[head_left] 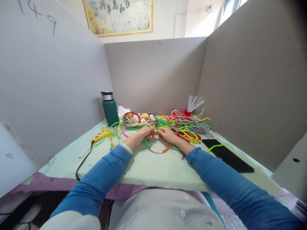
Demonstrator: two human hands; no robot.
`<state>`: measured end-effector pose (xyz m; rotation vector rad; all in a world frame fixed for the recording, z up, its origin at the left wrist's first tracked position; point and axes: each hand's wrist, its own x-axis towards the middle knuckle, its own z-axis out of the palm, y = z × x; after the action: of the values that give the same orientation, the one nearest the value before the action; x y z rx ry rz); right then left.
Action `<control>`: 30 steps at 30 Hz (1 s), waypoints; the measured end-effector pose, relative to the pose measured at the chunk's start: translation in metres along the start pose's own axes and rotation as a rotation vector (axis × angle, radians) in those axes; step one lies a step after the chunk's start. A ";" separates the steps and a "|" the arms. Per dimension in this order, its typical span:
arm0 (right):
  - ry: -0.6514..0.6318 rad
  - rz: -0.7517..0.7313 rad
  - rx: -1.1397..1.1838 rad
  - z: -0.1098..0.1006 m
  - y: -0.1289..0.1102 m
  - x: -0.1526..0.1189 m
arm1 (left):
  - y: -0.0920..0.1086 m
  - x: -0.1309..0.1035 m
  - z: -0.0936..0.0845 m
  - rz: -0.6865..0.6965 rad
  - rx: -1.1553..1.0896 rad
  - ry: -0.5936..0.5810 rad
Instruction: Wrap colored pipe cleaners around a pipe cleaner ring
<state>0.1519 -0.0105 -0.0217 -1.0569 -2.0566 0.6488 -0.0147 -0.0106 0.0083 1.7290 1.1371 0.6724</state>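
Note:
My left hand (145, 131) and my right hand (166, 134) meet over the middle of the table, fingers closed in a pinch. Between them is a ring of fuzzy pipe cleaner (157, 152), wrapped in sections of green, pale pink and orange. Its lower curve hangs toward me, while its upper part is hidden by my hands. A pale yellow pipe cleaner (145, 124) reaches the fingertips from behind; exactly which finger grips which strand is too small to tell. Just beyond my right hand, scissors (174, 127) lie partly covered by loose stems.
Behind my hands stands a metal tray (127, 125) of shells and trinkets, beside a pipe cleaner heap (189, 123). A green bottle (110, 111) and yellow glue gun (99, 135) with black cord are left. A red cup (188, 113) of glue sticks and black phone-like slab (227, 155) are right.

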 end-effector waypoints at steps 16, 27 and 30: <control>-0.190 0.150 0.199 -0.001 0.011 0.009 | -0.004 0.006 -0.001 0.027 0.260 -0.133; -0.034 -0.002 -0.005 0.004 0.015 0.008 | -0.017 0.021 -0.001 0.072 0.267 -0.036; -0.048 -0.024 -0.034 0.001 0.012 0.004 | -0.013 0.018 0.003 0.053 0.235 0.027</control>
<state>0.1549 -0.0008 -0.0288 -1.0432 -2.1254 0.6343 -0.0104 0.0062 -0.0054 1.9581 1.2321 0.6150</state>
